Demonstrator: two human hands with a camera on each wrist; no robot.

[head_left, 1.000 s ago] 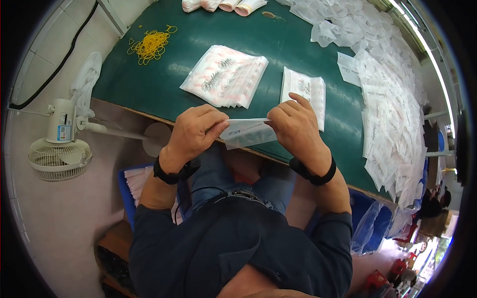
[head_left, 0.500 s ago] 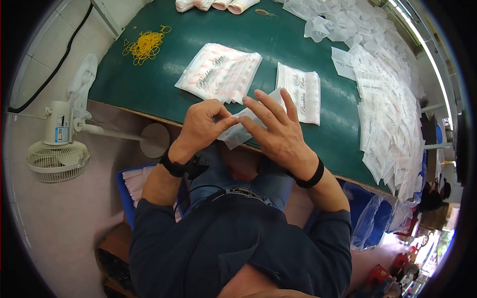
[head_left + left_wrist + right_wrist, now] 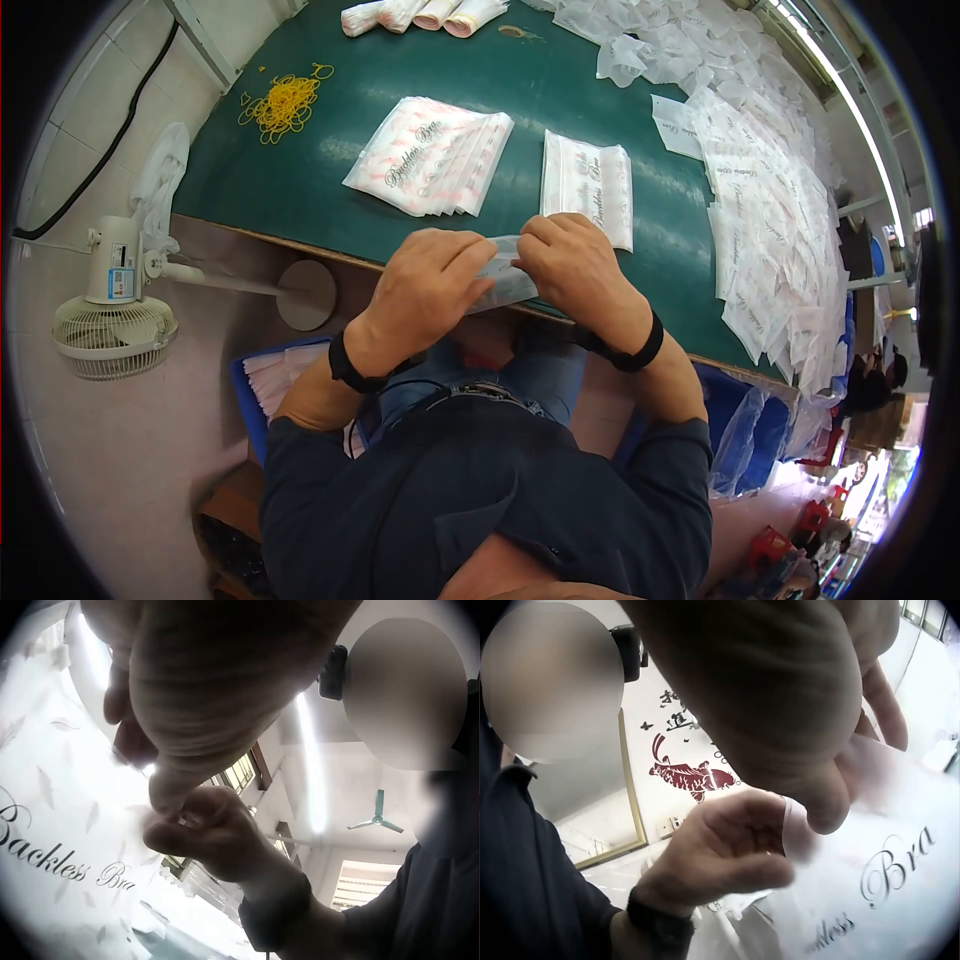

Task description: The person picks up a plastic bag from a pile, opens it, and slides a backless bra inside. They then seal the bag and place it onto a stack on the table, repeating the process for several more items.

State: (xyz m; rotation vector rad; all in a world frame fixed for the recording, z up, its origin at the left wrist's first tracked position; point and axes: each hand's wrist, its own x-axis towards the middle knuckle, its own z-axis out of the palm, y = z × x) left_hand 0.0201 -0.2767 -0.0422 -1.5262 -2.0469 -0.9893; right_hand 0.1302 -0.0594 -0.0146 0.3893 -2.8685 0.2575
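Observation:
Just off the table's front edge, a translucent plastic bag (image 3: 513, 287) is held between both hands. Printed on it is "Backless Bra", and the lettering shows large on the bag (image 3: 896, 874) in the right wrist view. My left hand (image 3: 430, 285) pinches the bag's left side with thumb and curled fingers. At the other side my right hand (image 3: 582, 268) grips the upper edge, thumb pressed against the film. Beyond the hands lie a fanned stack of printed bags (image 3: 430, 155) and a narrower stack of printed bags (image 3: 588, 185).
The green table (image 3: 400, 70) carries a pile of yellow rubber bands (image 3: 282, 108) and rolled bundles (image 3: 425, 14) at the back. Loose bags (image 3: 765, 220) heap along the right side. A fan (image 3: 115, 335) stands left; a blue crate (image 3: 262, 390) sits beside my legs.
My right hand let its fingers spread over the bag half a second ago and now grips its edge again. Both hands are closer together than one second ago.

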